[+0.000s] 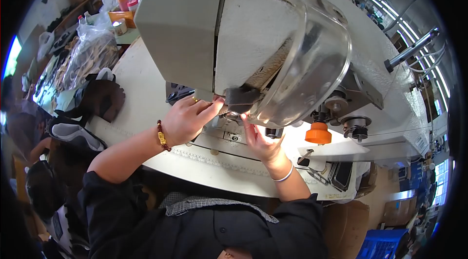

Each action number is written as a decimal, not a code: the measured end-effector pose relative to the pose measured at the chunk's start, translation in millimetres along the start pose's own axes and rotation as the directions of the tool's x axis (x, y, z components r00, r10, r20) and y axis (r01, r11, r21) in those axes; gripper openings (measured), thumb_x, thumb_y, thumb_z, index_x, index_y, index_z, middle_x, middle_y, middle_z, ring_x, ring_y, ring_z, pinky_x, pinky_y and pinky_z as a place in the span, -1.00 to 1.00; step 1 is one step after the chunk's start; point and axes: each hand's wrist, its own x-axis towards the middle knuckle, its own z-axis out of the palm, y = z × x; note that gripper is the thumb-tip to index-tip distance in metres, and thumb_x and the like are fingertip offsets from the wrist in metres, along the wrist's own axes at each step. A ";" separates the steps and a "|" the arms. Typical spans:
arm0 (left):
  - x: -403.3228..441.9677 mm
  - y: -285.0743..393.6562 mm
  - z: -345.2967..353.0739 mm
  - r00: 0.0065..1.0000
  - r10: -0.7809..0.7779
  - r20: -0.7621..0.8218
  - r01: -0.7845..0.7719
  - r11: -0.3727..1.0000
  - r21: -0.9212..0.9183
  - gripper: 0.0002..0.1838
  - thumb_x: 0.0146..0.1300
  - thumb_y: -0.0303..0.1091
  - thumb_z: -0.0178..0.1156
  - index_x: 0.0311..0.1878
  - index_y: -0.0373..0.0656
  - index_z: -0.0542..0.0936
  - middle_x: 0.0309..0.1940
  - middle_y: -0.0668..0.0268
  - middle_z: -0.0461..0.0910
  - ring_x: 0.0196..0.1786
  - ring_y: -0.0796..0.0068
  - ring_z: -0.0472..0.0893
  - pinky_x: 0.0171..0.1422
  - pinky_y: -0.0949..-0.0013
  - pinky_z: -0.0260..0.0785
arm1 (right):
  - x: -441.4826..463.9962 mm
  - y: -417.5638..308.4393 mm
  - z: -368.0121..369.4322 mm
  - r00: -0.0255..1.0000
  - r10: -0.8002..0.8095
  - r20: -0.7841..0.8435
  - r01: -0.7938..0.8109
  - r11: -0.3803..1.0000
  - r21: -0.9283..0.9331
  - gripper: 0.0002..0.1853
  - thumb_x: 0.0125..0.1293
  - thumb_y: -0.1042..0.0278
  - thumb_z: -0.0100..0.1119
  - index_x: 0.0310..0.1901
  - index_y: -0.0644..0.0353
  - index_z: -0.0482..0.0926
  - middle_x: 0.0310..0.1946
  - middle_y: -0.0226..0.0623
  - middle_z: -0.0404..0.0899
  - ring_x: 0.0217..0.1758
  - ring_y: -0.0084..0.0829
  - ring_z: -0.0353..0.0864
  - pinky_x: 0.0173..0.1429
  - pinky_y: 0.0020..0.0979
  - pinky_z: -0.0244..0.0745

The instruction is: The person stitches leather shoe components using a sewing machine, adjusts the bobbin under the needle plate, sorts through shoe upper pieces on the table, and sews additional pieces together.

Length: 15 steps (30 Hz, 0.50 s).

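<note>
A white industrial sewing machine (185,25) stands over the worktable in front of me. My left hand (187,120), with a ring and a beaded bracelet, is at the needle area. Its thumb and forefinger are closed together beside a dark grey, fabric-like piece (242,97) under the machine head; what they pinch is hidden. My right hand (265,146) is just below, one finger stretched up to the underside of that area and the fingers apart. I cannot make out anything in it. A metal plate (234,137) lies beneath both hands.
A clear curved guard (312,59) juts out above my right hand. An orange knob (318,133) hangs to the right. Dark shaped pieces (105,98) lie at the table's left, near plastic bags (92,39). A phone-like black object (340,176) and scissors-like tool (317,176) lie right.
</note>
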 end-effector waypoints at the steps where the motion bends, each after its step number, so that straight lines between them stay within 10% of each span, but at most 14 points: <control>1: 3.2 3.4 -4.3 1.000 0.000 -0.003 0.000 1.000 0.027 -0.53 0.14 -0.48 0.20 0.17 -0.27 0.51 -0.25 0.29 0.65 -0.25 0.29 0.64 -0.13 0.31 0.49 | 0.9 0.4 0.8 1.000 0.008 -0.015 -0.008 1.000 0.015 -0.83 0.09 0.59 0.43 -0.29 0.18 0.66 -0.33 -0.27 0.68 -0.29 -0.25 0.70 -0.18 -0.32 0.58; 9: 25.6 53.4 -30.4 0.991 -0.057 0.123 0.014 0.945 0.325 -0.63 0.19 -0.46 0.13 0.04 -0.48 0.48 0.05 -0.23 0.54 0.03 -0.02 0.63 0.17 0.18 0.54 | -14.0 16.5 13.8 0.990 -0.140 -0.006 0.140 0.990 0.029 -0.74 0.00 0.61 0.38 -0.20 0.23 0.69 -0.23 -0.23 0.67 -0.20 -0.16 0.69 -0.12 -0.15 0.58; 15: 36.2 87.4 -25.7 0.955 -0.230 0.184 0.124 0.880 0.458 -0.59 0.17 -0.43 0.12 0.02 -0.55 0.45 0.05 -0.34 0.50 0.15 -0.15 0.57 0.13 0.14 0.56 | -11.9 -23.4 -15.0 0.993 0.084 -0.082 -0.069 0.983 0.172 -0.89 -0.01 0.58 0.30 -0.39 0.22 0.64 -0.50 -0.21 0.62 -0.45 -0.23 0.66 -0.35 -0.33 0.55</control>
